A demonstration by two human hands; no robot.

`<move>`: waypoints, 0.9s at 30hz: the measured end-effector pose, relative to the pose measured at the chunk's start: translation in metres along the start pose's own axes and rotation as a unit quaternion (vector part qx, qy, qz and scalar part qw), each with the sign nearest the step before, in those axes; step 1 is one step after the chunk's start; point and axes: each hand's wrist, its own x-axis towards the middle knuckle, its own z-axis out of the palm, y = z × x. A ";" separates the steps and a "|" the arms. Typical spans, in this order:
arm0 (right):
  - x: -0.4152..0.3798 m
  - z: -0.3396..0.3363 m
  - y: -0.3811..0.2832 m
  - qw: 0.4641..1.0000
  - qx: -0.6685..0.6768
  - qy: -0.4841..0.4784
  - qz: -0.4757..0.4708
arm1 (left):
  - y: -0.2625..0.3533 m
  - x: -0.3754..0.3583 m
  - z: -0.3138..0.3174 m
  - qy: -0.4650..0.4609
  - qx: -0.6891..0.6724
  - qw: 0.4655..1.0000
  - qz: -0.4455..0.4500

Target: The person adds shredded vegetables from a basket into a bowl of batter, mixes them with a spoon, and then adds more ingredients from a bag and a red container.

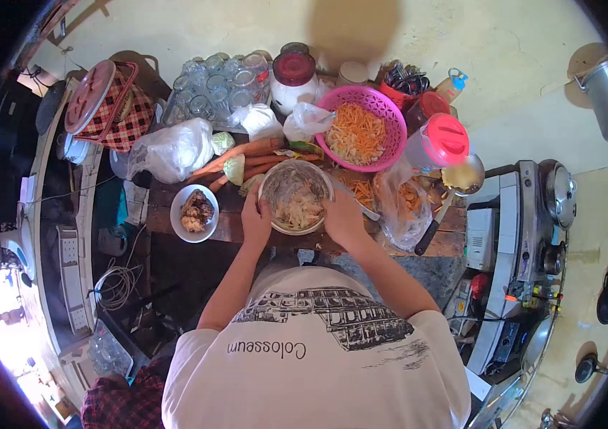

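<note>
A round metal bowl point(284, 183) rests at the front of the wooden table, with a pale shredded mixture point(299, 209) heaped toward its near side. My left hand point(256, 219) grips the bowl's left side. On the opposite side, my right hand point(342, 215) holds the rim; some of its fingers are hidden. Left of the bowl is a white bowl point(176, 209) of browned food pieces point(196, 211). Behind it lie carrots point(250, 149) and a cut cabbage piece point(234, 170). A pink basket point(396, 136) holds shredded carrot and paler shreds point(355, 132).
Right of my right hand lie a plastic bag point(402, 214) with orange shreds and a black-handled knife point(429, 234). A pink-lidded pitcher point(438, 143) stands behind. Glasses point(219, 86) crowd a tray at the back left, near a white jar point(294, 89). A stove point(532, 214) stands right.
</note>
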 end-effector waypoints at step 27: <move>0.186 -0.015 0.042 0.978 0.176 0.104 0.039 | 0.011 0.002 -0.021 -0.113 0.014 0.991 -0.072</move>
